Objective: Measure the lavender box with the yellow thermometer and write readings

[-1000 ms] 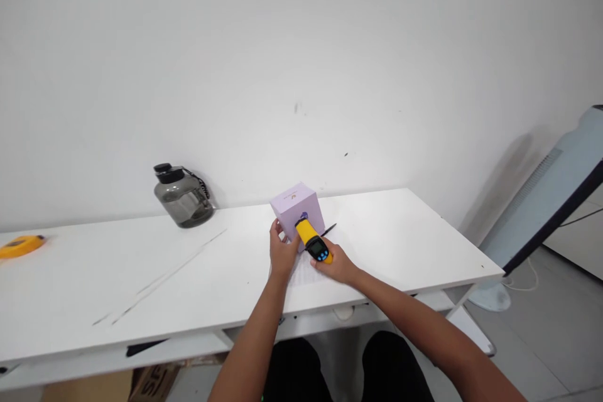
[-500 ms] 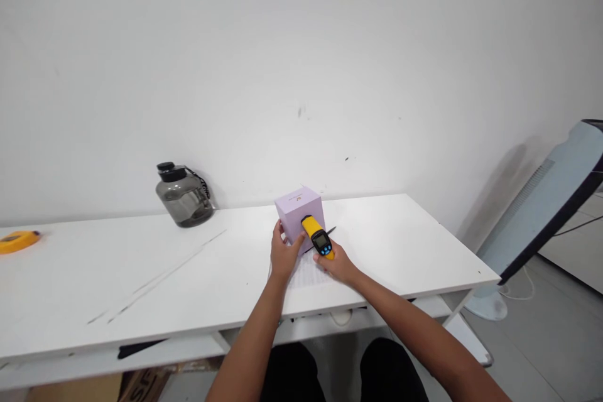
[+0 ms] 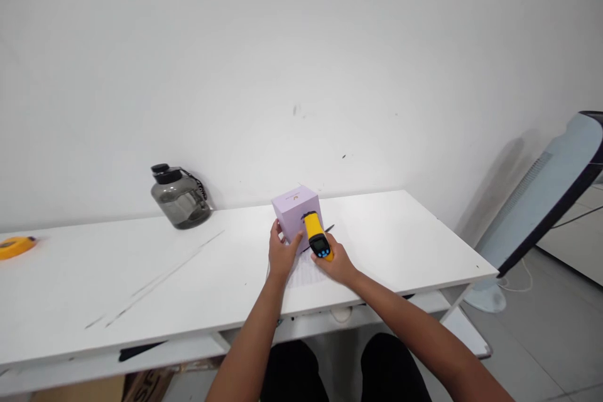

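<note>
A lilac cardboard box [image 3: 289,221] with a small gold mark on its top stands tilted on the white table. Wrapped around its near left edge is my left hand [image 3: 282,253], thumb on the front face. My right hand [image 3: 338,260] grips the handle of a yellow and black infrared thermometer [image 3: 315,231], whose nose points at the front of the box, close to it. The small screen faces me above blue buttons. Under both hands lies a printed sheet of paper [image 3: 301,274]. A dark pen [image 3: 330,228] shows partly behind the thermometer.
On the white table [image 3: 396,232] a grey water jug [image 3: 181,201] stands near the wall at left. A yellow tape measure [image 3: 16,247] lies at the far left. Beyond the right end leans a pale blue fan-like appliance [image 3: 532,207]. Black-clad knees are below the edge.
The thermometer has turned slightly more upright in my right hand, and its screen looks darker. My left hand keeps its place on the box. The whole view has shifted a little.
</note>
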`<state>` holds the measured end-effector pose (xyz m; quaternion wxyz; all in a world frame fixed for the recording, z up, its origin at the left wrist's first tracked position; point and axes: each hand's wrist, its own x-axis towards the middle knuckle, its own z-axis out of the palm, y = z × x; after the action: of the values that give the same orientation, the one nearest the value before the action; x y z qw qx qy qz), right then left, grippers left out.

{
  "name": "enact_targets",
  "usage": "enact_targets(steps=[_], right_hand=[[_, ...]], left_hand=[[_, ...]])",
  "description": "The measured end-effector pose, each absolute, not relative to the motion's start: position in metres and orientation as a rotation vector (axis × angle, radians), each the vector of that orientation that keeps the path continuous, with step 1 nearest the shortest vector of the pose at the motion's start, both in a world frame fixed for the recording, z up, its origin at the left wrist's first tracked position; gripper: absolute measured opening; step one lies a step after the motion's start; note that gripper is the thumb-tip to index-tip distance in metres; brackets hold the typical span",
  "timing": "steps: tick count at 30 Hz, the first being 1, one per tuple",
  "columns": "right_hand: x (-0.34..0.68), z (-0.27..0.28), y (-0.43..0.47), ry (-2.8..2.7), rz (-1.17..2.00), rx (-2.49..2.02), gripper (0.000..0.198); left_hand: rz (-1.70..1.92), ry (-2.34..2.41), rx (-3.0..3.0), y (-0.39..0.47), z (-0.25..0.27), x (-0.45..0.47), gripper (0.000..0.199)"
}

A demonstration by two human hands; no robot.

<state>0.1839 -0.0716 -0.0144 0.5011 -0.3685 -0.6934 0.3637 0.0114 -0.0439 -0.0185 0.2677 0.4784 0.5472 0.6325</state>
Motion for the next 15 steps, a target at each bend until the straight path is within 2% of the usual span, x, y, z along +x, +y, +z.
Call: enact_targets(steps=[15], right_hand=[[0.1832, -0.0153, -0.0692, -1.627, 0.883, -0.954, 0.048]], left_hand=[[1.695, 1.492, 1.294, -0.044, -0.0163, 0.0121, 0.088]])
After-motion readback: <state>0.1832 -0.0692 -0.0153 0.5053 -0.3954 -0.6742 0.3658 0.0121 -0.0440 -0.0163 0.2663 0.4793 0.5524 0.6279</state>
